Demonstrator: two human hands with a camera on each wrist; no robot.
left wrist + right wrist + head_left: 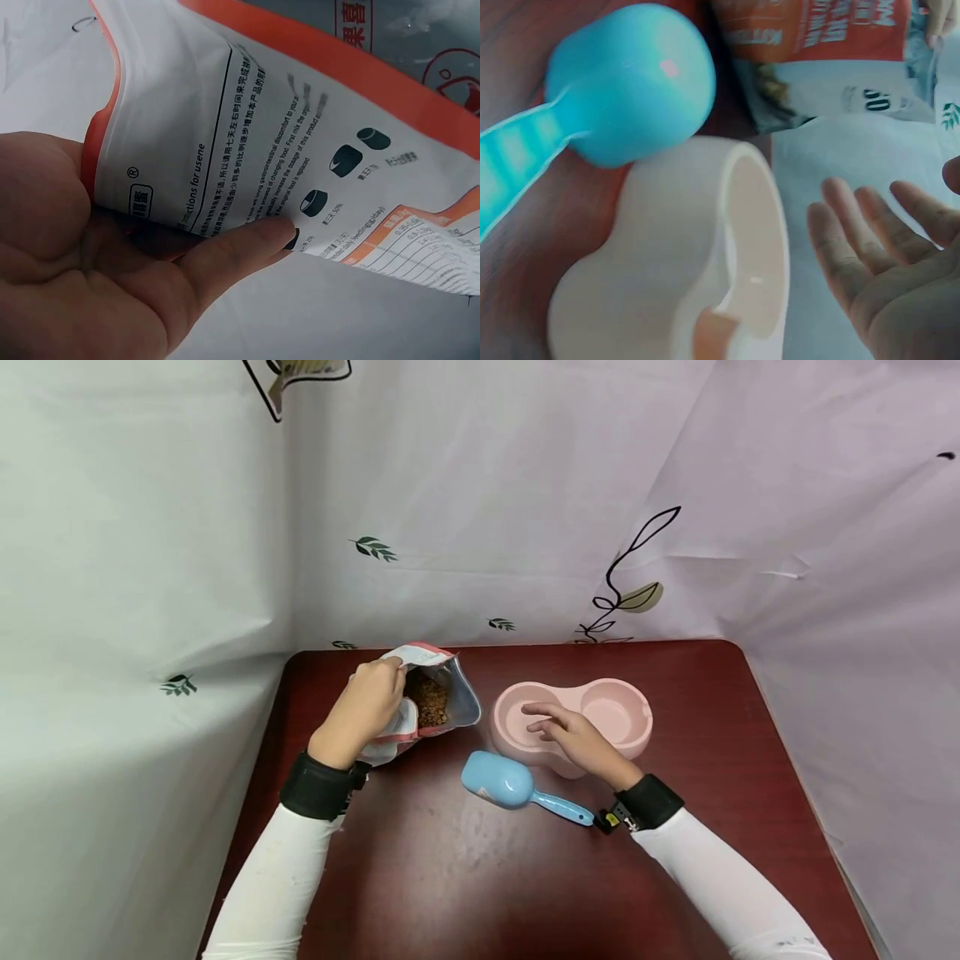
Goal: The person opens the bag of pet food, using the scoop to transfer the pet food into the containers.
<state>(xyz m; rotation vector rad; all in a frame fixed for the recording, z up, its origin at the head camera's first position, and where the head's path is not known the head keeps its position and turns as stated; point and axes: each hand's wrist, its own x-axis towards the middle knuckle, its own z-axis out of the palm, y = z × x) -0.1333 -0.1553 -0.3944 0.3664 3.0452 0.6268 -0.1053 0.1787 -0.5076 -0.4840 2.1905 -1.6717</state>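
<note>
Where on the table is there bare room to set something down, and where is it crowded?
The table is bare right of the bowl and in front of the scoop, between the sleeves. It is crowded where bag, scoop and bowl sit close together: the left grip pinches the bag, the right grip hovers over the bowl.

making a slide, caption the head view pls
Left grip holds an open bag of brown pieces; right grip hovers over a pink double bowl beside a blue scoop.
</note>
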